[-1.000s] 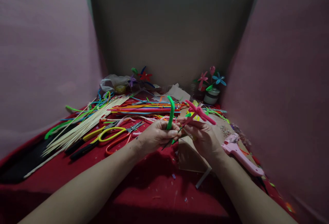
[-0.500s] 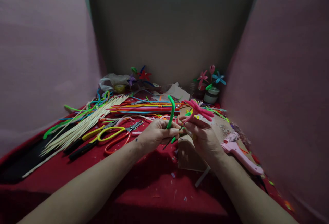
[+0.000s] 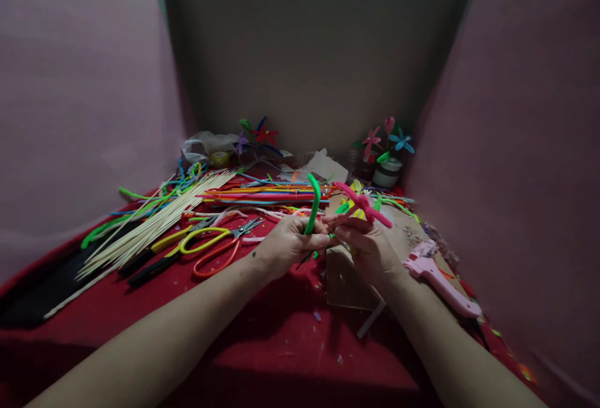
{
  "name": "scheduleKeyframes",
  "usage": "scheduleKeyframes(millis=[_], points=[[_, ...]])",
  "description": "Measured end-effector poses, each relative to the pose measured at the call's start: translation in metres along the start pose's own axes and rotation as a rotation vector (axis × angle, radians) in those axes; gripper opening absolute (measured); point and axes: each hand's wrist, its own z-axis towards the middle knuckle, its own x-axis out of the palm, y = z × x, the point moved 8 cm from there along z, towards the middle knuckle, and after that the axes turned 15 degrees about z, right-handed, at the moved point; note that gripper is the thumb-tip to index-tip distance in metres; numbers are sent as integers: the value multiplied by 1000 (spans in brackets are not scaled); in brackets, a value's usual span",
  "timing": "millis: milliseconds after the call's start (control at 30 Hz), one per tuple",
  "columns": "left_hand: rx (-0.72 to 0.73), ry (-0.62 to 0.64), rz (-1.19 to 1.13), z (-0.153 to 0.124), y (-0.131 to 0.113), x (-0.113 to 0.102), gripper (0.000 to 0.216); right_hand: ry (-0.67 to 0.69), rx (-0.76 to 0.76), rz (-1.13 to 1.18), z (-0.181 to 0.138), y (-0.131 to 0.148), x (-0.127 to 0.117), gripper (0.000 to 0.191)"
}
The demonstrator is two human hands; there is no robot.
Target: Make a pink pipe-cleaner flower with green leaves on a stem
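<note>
Over the middle of the red-covered table, my left hand (image 3: 290, 242) is closed on a green pipe cleaner (image 3: 314, 199), whose bent end stands up above the thumb. Close beside it, my right hand (image 3: 368, 248) pinches a pink pipe-cleaner flower (image 3: 363, 203) just under its petals. The flower's thin dark stem runs down between both hands, and green pipe cleaner shows around it near the left fingertips. My fingers hide most of the place where stem and green meet.
On the left lie bamboo skewers (image 3: 159, 223), yellow-handled pliers (image 3: 173, 242) and red-and-yellow scissors (image 3: 218, 248). A bundle of coloured pipe cleaners (image 3: 267, 197) lies behind my hands. A pink glue gun (image 3: 440, 280) rests on cardboard (image 3: 349, 283) at right. Finished flowers stand in a jar (image 3: 387, 174) behind.
The pink flower has turned in my right fingers, so its petals now face another way. Both hands stay close together in nearly the same place.
</note>
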Motion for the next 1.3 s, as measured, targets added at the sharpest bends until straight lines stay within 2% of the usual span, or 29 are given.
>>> scheduleKeyframes(millis=[133,333,567,800,933,1000,1067,1233,1300], points=[[-30,77,-47,0,7,4,17,27,5,29,0,1,2,13],[-134,116,-256,-5,10,11,19,46,10,95,-2,2,5,14],[-99,149,-246,-5,11,12,19,70,0,127,-4,-2,9,11],[-26,213,-203,-6,9,14,15,122,121,118,-6,-6,12,25],[-37,269,-224,-9,9,20,16,126,131,109,-7,-5,11,21],[-29,241,-196,-9,8,19,17,114,111,120,-7,-4,11,19],[-16,154,-101,-6,4,12,18,69,102,131,-5,-5,9,22],[49,-83,281,-2,-10,-5,9,-208,21,163,-4,-5,-10,14],[82,-178,400,-2,-13,-11,8,-274,-31,141,-5,-4,-15,14]])
